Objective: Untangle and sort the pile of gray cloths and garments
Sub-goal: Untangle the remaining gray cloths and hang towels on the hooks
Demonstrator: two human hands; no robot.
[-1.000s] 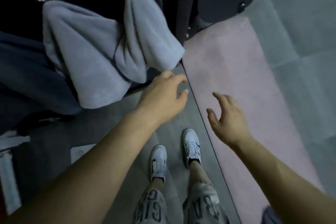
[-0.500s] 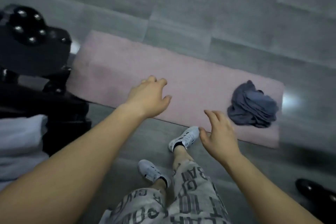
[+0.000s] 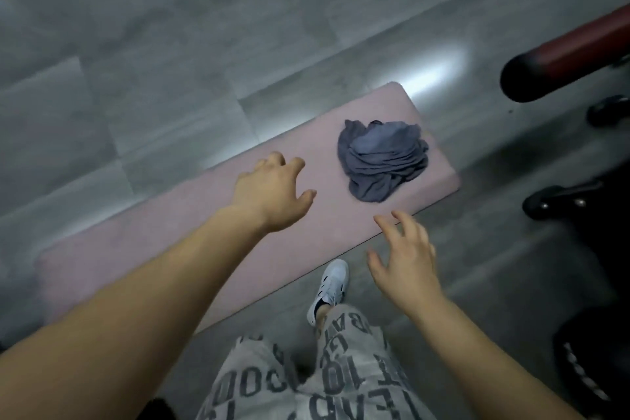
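A crumpled pile of gray cloths (image 3: 383,160) lies on the right end of a pink mat (image 3: 143,249) on the floor. My left hand (image 3: 272,194) hovers over the mat just left of the pile, fingers spread and loosely curled, holding nothing. My right hand (image 3: 405,259) hangs in the air below the pile, near the mat's front edge, fingers spread and empty. Neither hand touches the cloths.
Gray tiled floor (image 3: 170,61) surrounds the mat. A dark red padded bar (image 3: 566,58) and black equipment with wheels (image 3: 562,198) stand at the right. My legs in printed shorts and a white shoe (image 3: 329,290) are at the bottom, beside the mat's near edge.
The view swung right, away from the hanging gray towels; the cloth pile on the mat now sits near the middle. Both hands have come closer to the pile, still empty.
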